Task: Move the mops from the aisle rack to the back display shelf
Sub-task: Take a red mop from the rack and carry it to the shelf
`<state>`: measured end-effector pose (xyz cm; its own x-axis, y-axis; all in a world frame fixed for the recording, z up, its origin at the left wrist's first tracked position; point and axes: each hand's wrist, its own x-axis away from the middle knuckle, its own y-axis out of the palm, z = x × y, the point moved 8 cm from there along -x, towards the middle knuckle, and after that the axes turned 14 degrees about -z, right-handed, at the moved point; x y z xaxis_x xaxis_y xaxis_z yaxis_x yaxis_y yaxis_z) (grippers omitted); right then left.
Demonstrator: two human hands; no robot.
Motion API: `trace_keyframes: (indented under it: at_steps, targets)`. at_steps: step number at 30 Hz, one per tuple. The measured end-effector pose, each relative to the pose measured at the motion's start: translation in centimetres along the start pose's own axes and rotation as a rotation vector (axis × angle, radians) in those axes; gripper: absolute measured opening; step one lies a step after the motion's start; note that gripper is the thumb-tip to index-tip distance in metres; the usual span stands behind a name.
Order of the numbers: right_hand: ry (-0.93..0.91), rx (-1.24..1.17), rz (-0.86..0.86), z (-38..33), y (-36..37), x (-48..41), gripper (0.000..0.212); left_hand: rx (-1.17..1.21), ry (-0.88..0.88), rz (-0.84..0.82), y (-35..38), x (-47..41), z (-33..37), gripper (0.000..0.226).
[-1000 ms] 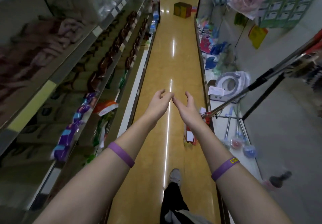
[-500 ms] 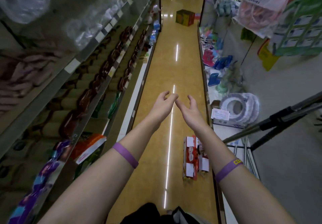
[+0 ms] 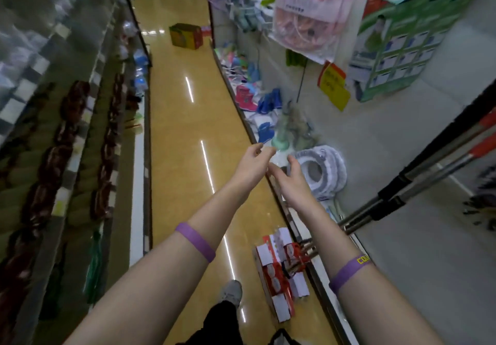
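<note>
grip: left hand point(image 3: 253, 167) and right hand point(image 3: 292, 183) empty, fingers loosely open, raised together ahead, likely readying a reach | mops: mop handles point(image 3: 394, 190) slant against the right-side shelving point(image 3: 402, 264), near the right hand; untouched

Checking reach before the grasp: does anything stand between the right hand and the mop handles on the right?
Nothing visible does. The right hand is open and holds nothing, out over the shelf edge. The mop handles slant up to the right of that forearm, with only open space between hand and poles.
</note>
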<state>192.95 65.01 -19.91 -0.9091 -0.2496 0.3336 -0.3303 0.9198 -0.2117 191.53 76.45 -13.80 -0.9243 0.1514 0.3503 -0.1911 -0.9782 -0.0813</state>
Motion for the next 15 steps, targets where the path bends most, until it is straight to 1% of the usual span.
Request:
trace_keyframes:
  at_steps: [3, 5, 8, 11, 13, 15]
  targets:
    - [0.044, -0.047, 0.066, -0.9, -1.3, -3.4, 0.088, -0.023, -0.007, -0.079, -1.0, -5.0, 1.7, 0.049]
    - [0.056, -0.076, 0.116, -1.6, -2.4, -5.0, 0.085, -0.043, -0.026, -0.137, -1.1, -7.9, 2.5, 0.051]
    - [0.076, -0.098, 0.217, -1.7, -4.9, -6.5, 0.081, -0.077, -0.032, -0.222, 0.0, -11.6, 3.2, 0.048]
    - [0.091, -0.176, 0.297, -0.9, -7.6, -6.1, 0.076, -0.141, -0.042, -0.331, 3.0, -13.9, 3.5, 0.046]
    - [0.108, -0.197, 0.387, 0.4, -9.8, -4.5, 0.07, -0.158, -0.049, -0.423, 6.1, -14.6, 3.5, 0.04]
    - [0.148, -0.215, 0.48, 2.0, -11.9, -2.1, 0.073, -0.196, -0.06, -0.526, 9.8, -14.6, 3.3, 0.042]
